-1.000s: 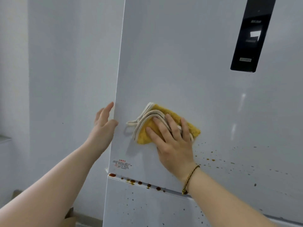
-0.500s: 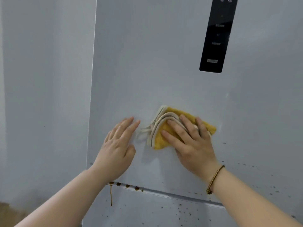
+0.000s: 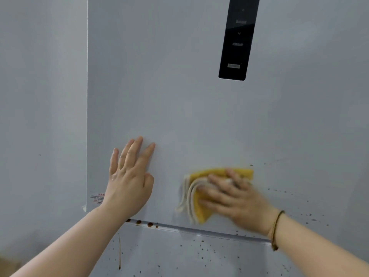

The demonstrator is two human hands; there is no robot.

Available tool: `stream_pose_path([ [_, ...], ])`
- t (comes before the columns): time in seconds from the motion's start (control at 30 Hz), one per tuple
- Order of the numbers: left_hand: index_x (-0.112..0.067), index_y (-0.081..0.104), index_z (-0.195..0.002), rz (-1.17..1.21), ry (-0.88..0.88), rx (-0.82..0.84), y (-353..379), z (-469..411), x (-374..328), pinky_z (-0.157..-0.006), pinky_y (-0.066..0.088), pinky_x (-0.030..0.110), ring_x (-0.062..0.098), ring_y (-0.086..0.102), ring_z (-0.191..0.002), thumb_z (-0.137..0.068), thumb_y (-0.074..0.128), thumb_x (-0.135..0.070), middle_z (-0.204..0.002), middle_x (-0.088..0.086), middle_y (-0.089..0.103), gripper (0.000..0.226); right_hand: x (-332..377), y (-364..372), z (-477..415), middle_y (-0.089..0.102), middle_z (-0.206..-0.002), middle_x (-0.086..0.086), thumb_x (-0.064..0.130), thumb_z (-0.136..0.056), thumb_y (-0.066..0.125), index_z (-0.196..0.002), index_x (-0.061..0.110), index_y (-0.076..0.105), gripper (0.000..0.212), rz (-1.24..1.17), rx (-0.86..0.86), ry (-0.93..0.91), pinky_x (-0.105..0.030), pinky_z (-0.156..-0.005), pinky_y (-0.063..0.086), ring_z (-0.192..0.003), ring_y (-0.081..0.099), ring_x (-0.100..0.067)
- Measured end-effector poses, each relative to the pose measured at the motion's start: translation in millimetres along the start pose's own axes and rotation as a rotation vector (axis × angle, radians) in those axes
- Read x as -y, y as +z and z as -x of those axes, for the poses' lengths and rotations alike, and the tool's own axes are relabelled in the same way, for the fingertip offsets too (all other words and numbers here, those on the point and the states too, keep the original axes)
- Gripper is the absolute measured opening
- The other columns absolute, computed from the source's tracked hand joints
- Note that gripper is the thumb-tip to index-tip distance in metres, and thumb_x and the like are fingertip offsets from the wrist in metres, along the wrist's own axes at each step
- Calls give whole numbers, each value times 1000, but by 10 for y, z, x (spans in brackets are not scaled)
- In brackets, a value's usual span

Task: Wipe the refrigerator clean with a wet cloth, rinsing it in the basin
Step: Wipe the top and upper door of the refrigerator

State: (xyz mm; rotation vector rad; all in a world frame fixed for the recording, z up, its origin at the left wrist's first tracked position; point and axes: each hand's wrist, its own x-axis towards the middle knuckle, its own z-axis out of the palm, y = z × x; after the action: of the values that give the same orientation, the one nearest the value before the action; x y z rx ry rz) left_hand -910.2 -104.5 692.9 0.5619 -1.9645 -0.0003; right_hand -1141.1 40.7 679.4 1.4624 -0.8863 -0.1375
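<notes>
The white refrigerator (image 3: 179,96) fills most of the view, its upper door meeting a lower door (image 3: 199,256) at a seam near the bottom. A pale wall (image 3: 40,96) runs down the left of it. High on the upper door sits a tall black control panel (image 3: 237,41).

The 2 bare forearms reach up from the bottom corners. The left hand (image 3: 129,180) lies flat on the upper door near its left edge, fingers straight and slightly apart, holding nothing. The right hand (image 3: 235,200), blurred, presses flat on the cloth (image 3: 199,206), fingers spread over it rather than curled round it.

The cloth is yellow with pale folded edges fanning out to the left, and lies against the upper door just above the seam, right of the left hand and apart from it.

Dark brown specks (image 3: 285,191) dot the door right of the cloth and scatter over the lower door. Larger brown drops (image 3: 138,222) sit along the seam, and 1 thin drip (image 3: 119,252) runs down below them. A small red-printed sticker (image 3: 97,198) shows beside the left wrist. A thin cord bracelet (image 3: 276,228) circles the right wrist.
</notes>
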Motion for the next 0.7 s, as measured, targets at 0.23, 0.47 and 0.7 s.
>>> stream_pose_path([
  [0.23,-15,38,-129,-33,106,-7,191,27,-196,-111,-4,23,19,12,-133,-72,30,-16,-138,17,43,57,-325,-152,-31,41,-131,-6,24,-96,31,-121,24,48,30,35,-224,734,-47,-109,16,-126,34,-30],
  [0.47,-14,40,-127,-67,249,7,381,82,-466,-112,2,27,24,28,-126,-74,32,-15,-133,18,49,53,420,-54,690,39,-136,4,19,-98,30,-127,27,44,33,-18,59,145,-49,-112,15,-144,8,-25],
  [0.7,-13,40,-125,-58,264,0,543,16,-856,-111,0,24,23,29,-125,-73,32,-16,-131,19,51,52,-819,-346,813,39,-135,-1,15,-94,38,-128,25,43,36,97,-8,216,-48,-106,23,-130,33,-29],
])
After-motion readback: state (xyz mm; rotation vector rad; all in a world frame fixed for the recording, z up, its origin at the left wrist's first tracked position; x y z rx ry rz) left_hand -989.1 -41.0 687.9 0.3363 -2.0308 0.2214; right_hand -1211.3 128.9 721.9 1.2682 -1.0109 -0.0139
